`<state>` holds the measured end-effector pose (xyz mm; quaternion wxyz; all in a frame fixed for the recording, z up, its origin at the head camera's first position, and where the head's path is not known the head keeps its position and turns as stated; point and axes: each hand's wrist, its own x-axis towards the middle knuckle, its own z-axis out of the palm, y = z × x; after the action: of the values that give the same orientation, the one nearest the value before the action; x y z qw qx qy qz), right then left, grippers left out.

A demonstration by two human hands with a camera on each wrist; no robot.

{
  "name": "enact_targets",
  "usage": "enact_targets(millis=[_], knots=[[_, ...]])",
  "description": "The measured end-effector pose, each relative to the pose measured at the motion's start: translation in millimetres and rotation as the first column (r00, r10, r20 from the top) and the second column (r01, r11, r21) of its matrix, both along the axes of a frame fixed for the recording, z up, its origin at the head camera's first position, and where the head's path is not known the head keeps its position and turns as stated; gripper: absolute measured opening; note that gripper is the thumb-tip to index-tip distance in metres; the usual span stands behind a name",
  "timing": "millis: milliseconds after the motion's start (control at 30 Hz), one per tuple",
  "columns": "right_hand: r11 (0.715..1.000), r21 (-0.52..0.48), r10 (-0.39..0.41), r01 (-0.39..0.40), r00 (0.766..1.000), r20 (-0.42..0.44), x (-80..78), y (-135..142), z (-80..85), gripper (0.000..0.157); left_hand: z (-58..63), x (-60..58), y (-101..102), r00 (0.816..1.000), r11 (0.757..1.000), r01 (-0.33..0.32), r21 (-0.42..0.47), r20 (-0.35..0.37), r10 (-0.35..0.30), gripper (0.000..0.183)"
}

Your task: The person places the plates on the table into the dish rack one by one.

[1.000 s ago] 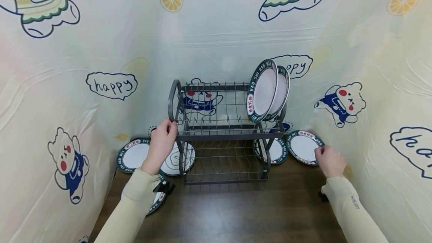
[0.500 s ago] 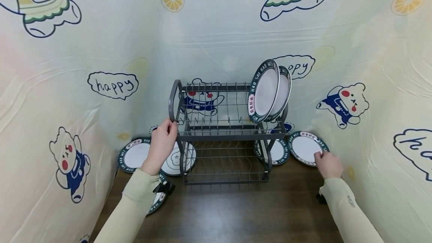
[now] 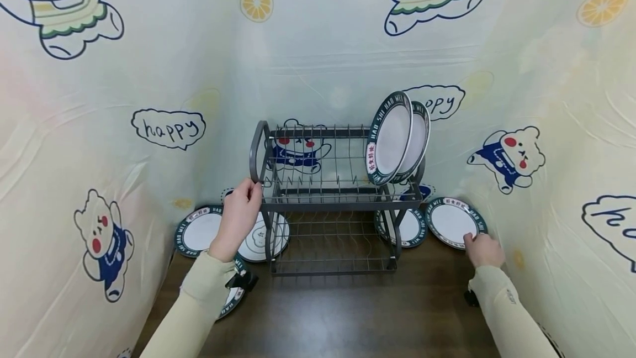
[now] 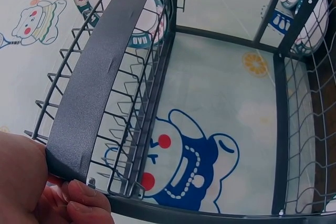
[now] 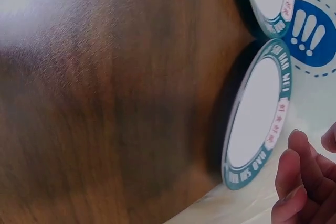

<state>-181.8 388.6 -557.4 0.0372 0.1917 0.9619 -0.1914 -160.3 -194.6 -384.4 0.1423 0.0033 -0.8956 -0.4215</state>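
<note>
A dark grey two-tier dish rack (image 3: pixel 338 205) stands against the back wall. My left hand (image 3: pixel 236 217) grips its front left corner; in the left wrist view the fingers (image 4: pixel 86 200) curl under the flat side bar (image 4: pixel 100 72). Two white plates with green lettered rims, the nearer plate (image 3: pixel 392 140) in front of the other, lean upright at the top tier's right end. Beside the near right edge of another such plate (image 3: pixel 449 222) hovers my right hand (image 3: pixel 484 250). The right wrist view shows its fingers (image 5: pixel 290 171) loosely bent, thumb apart, with nothing between them.
A further plate (image 3: pixel 416 230) lies partly behind the rack's right leg. On the left are a plate (image 3: pixel 199 233), an upturned plate (image 3: pixel 255 242) and one more plate (image 3: pixel 233 303) partly hidden by the left sleeve. The brown table (image 3: pixel 338 314) meets cartoon-printed sheeting (image 3: pixel 318 32).
My right hand has shifted slightly left and toward me, beside the right plate's edge. The left hand keeps its hold on the rack. The head view has tilted up slightly.
</note>
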Motion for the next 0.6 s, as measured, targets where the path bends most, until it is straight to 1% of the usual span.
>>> enact_targets(millis=[233, 367, 433, 500, 600], knots=[[0.999, -0.039, -0.036, 0.038, 0.998, 0.048, 0.6, 7.3, -10.3, 0.052, -0.3, 1.0, 0.2, 1.0, 1.0, -0.01, 0.003, 0.015, 0.01, 0.032], [0.999, -0.036, -0.038, 0.039, 0.998, 0.044, 1.2, 11.3, -13.7, 0.047, -0.2, 0.8, 0.5, 1.0, 1.0, -0.011, 0.003, 0.01, 0.011, 0.033], [0.998, -0.044, -0.035, 0.037, 0.998, 0.044, 0.8, 13.7, -16.6, 0.049, -0.1, 0.6, 0.8, 1.0, 1.0, -0.011, 0.003, 0.008, 0.011, 0.033], [0.996, -0.071, -0.043, 0.046, 0.998, 0.055, 0.8, 16.5, -20.6, 0.052, -0.2, 0.2, 1.1, 1.0, 1.0, -0.01, 0.002, 0.008, 0.01, 0.033], [0.99, -0.134, -0.029, 0.04, 0.996, 0.081, 1.4, 22.0, -27.3, 0.056, 0.3, -0.5, 1.9, 1.0, 1.0, -0.006, 0.003, 0.011, 0.006, 0.033]])
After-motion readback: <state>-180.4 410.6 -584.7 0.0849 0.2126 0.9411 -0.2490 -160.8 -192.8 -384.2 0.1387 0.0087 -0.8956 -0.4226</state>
